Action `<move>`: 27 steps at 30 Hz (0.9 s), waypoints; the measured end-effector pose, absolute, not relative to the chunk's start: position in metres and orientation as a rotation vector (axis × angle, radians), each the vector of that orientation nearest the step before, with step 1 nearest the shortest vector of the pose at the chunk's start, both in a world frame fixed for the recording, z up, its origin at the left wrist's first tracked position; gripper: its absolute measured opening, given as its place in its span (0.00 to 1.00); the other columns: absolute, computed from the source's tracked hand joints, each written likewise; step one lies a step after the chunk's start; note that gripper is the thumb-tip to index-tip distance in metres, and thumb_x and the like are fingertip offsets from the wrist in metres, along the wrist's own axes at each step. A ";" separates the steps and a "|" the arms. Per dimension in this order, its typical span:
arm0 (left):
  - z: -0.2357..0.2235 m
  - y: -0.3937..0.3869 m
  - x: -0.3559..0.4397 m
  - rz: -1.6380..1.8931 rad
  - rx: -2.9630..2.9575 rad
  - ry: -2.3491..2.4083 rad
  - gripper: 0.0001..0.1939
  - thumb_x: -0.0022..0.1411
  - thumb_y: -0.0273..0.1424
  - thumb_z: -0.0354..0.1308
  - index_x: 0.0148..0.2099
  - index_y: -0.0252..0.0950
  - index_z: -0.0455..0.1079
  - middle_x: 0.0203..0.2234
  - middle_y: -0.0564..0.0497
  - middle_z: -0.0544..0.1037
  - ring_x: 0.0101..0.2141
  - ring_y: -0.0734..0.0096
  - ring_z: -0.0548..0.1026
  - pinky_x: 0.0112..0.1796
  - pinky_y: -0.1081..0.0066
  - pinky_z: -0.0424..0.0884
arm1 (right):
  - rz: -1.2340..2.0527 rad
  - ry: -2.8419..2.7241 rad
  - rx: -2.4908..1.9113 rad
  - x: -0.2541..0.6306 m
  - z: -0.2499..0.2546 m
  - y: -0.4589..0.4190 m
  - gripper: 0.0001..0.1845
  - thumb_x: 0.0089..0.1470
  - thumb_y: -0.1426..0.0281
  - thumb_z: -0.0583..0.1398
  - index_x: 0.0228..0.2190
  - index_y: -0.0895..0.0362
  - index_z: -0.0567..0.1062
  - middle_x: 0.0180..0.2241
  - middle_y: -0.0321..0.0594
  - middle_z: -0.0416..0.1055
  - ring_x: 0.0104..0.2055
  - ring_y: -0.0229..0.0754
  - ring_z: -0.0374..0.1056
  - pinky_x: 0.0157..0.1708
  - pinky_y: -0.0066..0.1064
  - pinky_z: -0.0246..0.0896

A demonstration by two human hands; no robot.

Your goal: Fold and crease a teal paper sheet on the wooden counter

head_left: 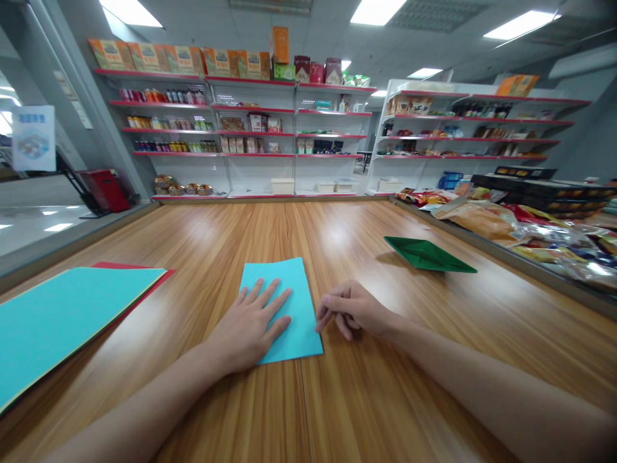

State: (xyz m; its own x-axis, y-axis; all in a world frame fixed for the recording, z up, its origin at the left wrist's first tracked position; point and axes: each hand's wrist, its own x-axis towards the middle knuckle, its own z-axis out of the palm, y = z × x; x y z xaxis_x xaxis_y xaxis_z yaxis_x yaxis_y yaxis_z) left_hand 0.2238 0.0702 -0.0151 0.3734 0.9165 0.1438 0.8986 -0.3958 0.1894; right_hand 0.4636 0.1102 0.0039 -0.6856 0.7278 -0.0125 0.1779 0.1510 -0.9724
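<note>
A folded sheet of turquoise paper (pixel 284 289) lies on the wooden table (pixel 337 399) right in front of me. My left hand (pixel 248 325) lies flat on its near left part, fingers stretched out and spread. My right hand (pixel 349 308) rests at the sheet's right edge with the fingers curled together, their tips touching or pinching that edge. A folded green paper shape (pixel 427 255) lies further off to the right, away from both hands.
A stack of coloured sheets (pixel 58 315), turquoise on top and red beneath, lies at the left. Snack packets (pixel 520 225) crowd a counter along the table's right edge. Store shelves (pixel 255 128) with goods line the far wall.
</note>
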 end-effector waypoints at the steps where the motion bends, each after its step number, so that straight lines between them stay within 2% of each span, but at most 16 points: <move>1: -0.015 0.070 0.224 0.362 2.527 1.700 0.30 0.66 0.50 0.37 0.66 0.47 0.48 0.65 0.48 0.44 0.64 0.45 0.39 0.58 0.42 0.43 | 1.582 -2.002 -0.839 0.464 0.004 0.110 0.24 0.53 0.54 0.56 0.28 0.65 0.74 0.31 0.51 0.76 0.11 0.29 0.59 0.07 0.21 0.42; 5: -0.014 0.068 0.225 0.374 2.524 1.711 0.31 0.65 0.51 0.38 0.66 0.47 0.49 0.65 0.48 0.44 0.64 0.46 0.40 0.58 0.43 0.42 | 1.517 -2.097 -0.885 0.463 0.006 0.104 0.19 0.53 0.59 0.58 0.29 0.65 0.75 0.32 0.50 0.77 0.11 0.27 0.57 0.08 0.20 0.46; 10: -0.011 0.065 0.224 0.298 2.554 1.708 0.37 0.62 0.56 0.38 0.67 0.45 0.45 0.65 0.48 0.41 0.64 0.45 0.37 0.58 0.42 0.41 | 1.413 -2.193 -0.859 0.464 0.010 0.100 0.17 0.53 0.62 0.58 0.26 0.65 0.76 0.28 0.47 0.76 0.14 0.29 0.60 0.11 0.20 0.51; 14: -0.009 0.063 0.224 0.254 2.577 1.721 0.39 0.61 0.58 0.38 0.68 0.44 0.43 0.65 0.46 0.40 0.63 0.42 0.37 0.57 0.39 0.41 | 1.122 -2.388 -0.734 0.465 0.012 0.098 0.13 0.53 0.67 0.59 0.26 0.64 0.78 0.24 0.44 0.76 0.19 0.31 0.65 0.18 0.20 0.56; 16: -0.007 0.062 0.226 0.250 2.624 1.687 0.37 0.63 0.56 0.39 0.68 0.45 0.45 0.66 0.46 0.40 0.63 0.40 0.36 0.56 0.36 0.40 | 0.921 -2.501 -0.634 0.466 0.013 0.096 0.11 0.52 0.70 0.59 0.25 0.63 0.79 0.20 0.41 0.73 0.19 0.31 0.64 0.18 0.21 0.54; 18: -0.004 0.059 0.228 0.242 2.742 1.504 0.30 0.67 0.49 0.38 0.67 0.46 0.48 0.66 0.49 0.40 0.63 0.42 0.36 0.57 0.37 0.40 | 0.806 -2.561 -0.568 0.467 0.013 0.096 0.09 0.51 0.71 0.60 0.25 0.63 0.79 0.18 0.39 0.71 0.18 0.31 0.61 0.17 0.21 0.51; 20: -0.002 0.057 0.231 0.214 2.839 1.229 0.24 0.70 0.41 0.37 0.66 0.47 0.50 0.66 0.52 0.43 0.64 0.49 0.39 0.59 0.42 0.42 | 0.866 -2.567 -0.541 0.467 0.011 0.096 0.08 0.51 0.72 0.60 0.26 0.63 0.79 0.20 0.40 0.73 0.19 0.31 0.63 0.18 0.20 0.54; 22: -0.001 0.055 0.233 0.185 2.853 1.062 0.23 0.71 0.36 0.35 0.66 0.47 0.49 0.65 0.53 0.46 0.64 0.55 0.42 0.60 0.45 0.45 | 1.059 -2.526 -0.557 0.468 0.009 0.097 0.10 0.52 0.70 0.60 0.28 0.63 0.79 0.24 0.43 0.76 0.22 0.34 0.68 0.21 0.21 0.59; 24: -0.001 0.054 0.234 0.174 2.837 1.029 0.24 0.71 0.37 0.35 0.66 0.46 0.48 0.65 0.53 0.46 0.64 0.55 0.42 0.60 0.45 0.45 | 1.256 -2.464 -0.584 0.469 0.007 0.099 0.12 0.53 0.67 0.60 0.29 0.65 0.79 0.27 0.47 0.77 0.26 0.37 0.72 0.25 0.22 0.64; 27: -0.001 0.054 0.232 0.163 2.831 1.010 0.24 0.71 0.37 0.37 0.66 0.46 0.49 0.65 0.53 0.46 0.64 0.55 0.42 0.59 0.44 0.45 | 1.375 -2.434 -0.597 0.471 0.007 0.101 0.14 0.52 0.65 0.62 0.32 0.65 0.79 0.30 0.49 0.77 0.30 0.39 0.74 0.29 0.23 0.67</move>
